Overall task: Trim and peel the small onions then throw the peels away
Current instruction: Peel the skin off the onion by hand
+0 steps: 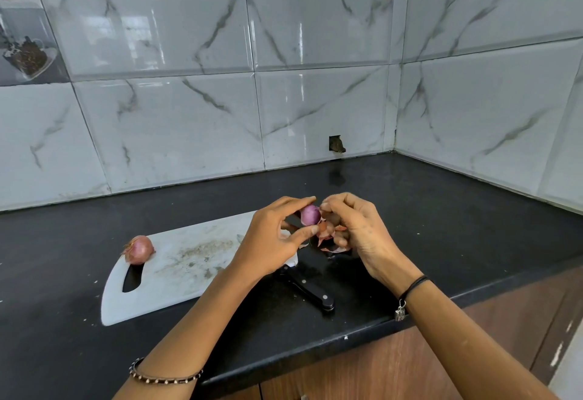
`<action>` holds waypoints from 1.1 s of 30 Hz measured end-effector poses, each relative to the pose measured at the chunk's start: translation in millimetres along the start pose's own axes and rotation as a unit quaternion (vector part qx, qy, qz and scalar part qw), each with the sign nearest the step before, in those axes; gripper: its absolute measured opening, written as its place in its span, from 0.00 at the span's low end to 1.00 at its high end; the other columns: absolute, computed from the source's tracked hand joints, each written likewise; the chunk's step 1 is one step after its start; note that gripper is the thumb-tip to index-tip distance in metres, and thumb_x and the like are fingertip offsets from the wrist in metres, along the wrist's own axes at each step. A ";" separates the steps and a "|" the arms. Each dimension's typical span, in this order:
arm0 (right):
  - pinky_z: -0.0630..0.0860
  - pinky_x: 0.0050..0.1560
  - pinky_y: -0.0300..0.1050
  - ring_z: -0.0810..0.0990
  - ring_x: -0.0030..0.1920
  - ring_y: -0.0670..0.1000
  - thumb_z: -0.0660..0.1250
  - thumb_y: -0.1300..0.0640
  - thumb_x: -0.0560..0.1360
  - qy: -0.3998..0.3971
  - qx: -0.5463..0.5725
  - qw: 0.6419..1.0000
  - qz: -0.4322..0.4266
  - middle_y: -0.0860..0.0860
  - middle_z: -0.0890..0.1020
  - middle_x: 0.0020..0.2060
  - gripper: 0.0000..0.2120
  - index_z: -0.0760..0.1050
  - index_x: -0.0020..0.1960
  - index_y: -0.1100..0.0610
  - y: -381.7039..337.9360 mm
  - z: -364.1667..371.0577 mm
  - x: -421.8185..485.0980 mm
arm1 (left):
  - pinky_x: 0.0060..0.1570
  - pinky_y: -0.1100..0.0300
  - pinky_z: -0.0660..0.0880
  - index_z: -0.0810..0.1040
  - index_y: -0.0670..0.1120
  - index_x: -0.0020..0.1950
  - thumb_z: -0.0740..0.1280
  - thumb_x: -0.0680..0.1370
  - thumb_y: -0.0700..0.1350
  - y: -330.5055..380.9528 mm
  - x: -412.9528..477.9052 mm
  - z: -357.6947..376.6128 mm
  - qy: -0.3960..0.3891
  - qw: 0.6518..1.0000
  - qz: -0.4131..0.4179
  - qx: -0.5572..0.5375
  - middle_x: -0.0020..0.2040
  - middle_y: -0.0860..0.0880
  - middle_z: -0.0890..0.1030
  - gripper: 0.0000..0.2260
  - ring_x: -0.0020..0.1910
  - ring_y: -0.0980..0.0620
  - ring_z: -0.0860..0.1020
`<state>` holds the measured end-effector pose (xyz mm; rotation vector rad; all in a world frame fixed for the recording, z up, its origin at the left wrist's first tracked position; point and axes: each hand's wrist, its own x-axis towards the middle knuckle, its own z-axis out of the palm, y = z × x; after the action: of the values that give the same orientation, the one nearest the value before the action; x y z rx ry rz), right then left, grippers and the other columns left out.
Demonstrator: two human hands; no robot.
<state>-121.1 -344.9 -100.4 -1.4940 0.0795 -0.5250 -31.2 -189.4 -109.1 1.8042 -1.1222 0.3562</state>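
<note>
A small purple onion (310,214) with a smooth bare surface is pinched between the thumb and forefinger of my left hand (274,238), above the right end of the white cutting board (176,267). My right hand (353,226) is curled just to the right of it, touching the onion with its fingertips and holding dry reddish peels (328,230). More peels (336,249) lie on the black counter under that hand. A second onion (138,249), still in its papery skin, rests on the board's left end.
A black-handled knife (310,292) lies on the black counter (441,226) by the board's near right corner, its blade hidden under my left hand. Marble-tiled walls (189,115) close the back and right sides. The counter's front edge (347,336) runs over wooden cabinet fronts.
</note>
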 end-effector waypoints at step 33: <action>0.78 0.35 0.37 0.83 0.36 0.43 0.65 0.55 0.83 0.032 -0.139 0.989 -0.043 0.49 0.85 0.41 0.05 0.79 0.53 0.54 14.3 -1.7 4.7 | 0.50 0.70 0.79 0.80 0.43 0.55 0.76 0.74 0.33 17.0 -4.6 1.7 -0.043 0.997 -0.014 -0.062 0.55 0.51 0.83 0.13 0.54 0.62 0.82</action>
<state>-113.5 -348.5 -113.1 -1.7588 0.1443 -0.6516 -47.9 -190.5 -103.4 1.7364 -1.1525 0.1897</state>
